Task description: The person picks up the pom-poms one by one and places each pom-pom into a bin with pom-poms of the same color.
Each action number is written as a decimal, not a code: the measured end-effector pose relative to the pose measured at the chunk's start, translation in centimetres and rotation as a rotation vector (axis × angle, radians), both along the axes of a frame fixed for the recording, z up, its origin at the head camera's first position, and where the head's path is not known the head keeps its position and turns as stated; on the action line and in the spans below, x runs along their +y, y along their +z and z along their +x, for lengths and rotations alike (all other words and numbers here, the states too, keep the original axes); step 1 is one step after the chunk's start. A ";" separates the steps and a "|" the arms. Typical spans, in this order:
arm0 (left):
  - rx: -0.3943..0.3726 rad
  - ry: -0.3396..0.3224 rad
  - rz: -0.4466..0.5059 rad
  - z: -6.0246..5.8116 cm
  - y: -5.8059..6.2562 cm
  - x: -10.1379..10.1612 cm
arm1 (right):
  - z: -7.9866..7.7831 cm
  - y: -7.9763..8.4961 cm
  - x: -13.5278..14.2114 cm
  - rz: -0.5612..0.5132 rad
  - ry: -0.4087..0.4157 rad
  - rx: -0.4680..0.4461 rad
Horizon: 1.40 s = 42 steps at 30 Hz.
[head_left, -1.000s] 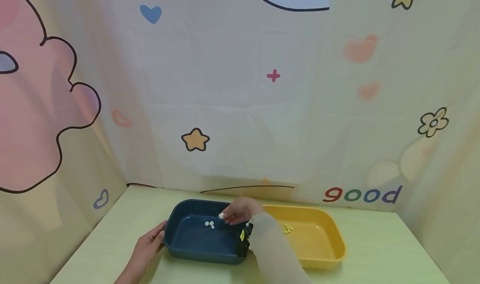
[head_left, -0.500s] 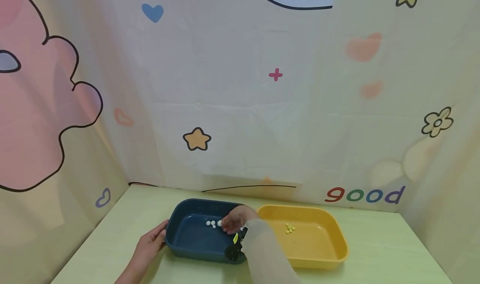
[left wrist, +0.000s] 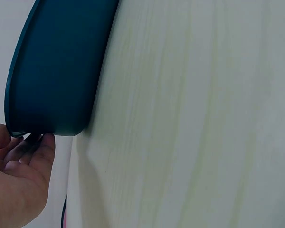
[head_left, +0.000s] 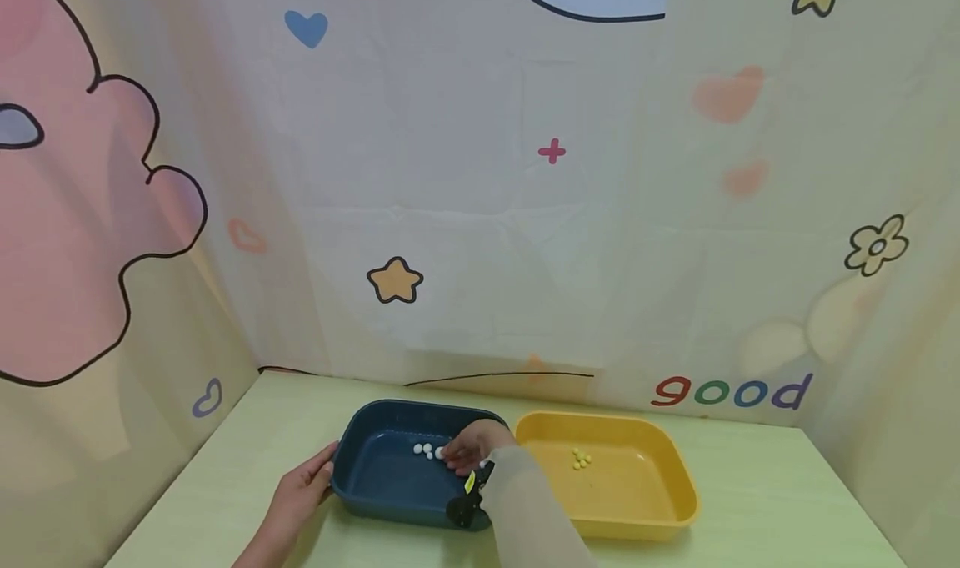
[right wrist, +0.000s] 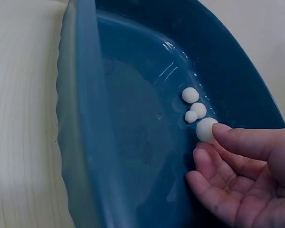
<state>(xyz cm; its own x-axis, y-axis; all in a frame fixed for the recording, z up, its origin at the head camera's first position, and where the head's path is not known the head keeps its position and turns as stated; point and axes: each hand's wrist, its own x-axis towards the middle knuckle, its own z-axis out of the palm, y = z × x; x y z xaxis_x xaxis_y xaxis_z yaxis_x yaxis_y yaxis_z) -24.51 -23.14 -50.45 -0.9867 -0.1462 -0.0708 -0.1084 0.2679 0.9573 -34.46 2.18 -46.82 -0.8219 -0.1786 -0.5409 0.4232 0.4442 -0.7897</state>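
My right hand (right wrist: 247,175) pinches a white ball (right wrist: 206,130) between thumb and fingertips, low inside the dark blue basin (head_left: 397,493). This ball sits right beside a small cluster of other white balls (right wrist: 190,95), which differ in size. In the head view the same right hand (head_left: 474,449) reaches over the basin's right end, and its wrist hides part of the rim there. My left hand (head_left: 300,485) holds the basin's left end. In the left wrist view, thumb and fingers of the left hand (left wrist: 23,171) meet the basin's end wall.
A yellow basin (head_left: 637,493) stands close to the right of the blue one. Several small yellow balls (head_left: 581,459) lie together inside it. Both basins rest on a pale wood-grain table (head_left: 772,501), with a printed curtain (head_left: 480,243) behind.
My right hand has lowered the white ball into the blue basin, bringing it beside the other white balls. The left hand keeps its hold on the basin's end.
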 end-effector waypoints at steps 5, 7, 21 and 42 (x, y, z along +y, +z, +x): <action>-0.008 0.001 0.003 0.1 -0.2 0.0 | -0.4 -0.6 -0.1 0.009 -0.001 -0.011; -0.002 -0.003 0.004 0.1 -0.2 0.0 | -0.9 -0.9 0.0 0.006 0.010 -0.020; 0.002 -0.002 -0.006 0.1 0.1 0.2 | -0.4 2.0 0.1 -0.083 -0.014 0.032; -0.007 -0.014 -0.003 0.0 0.0 -0.1 | 2.3 7.8 1.6 -0.091 0.266 0.378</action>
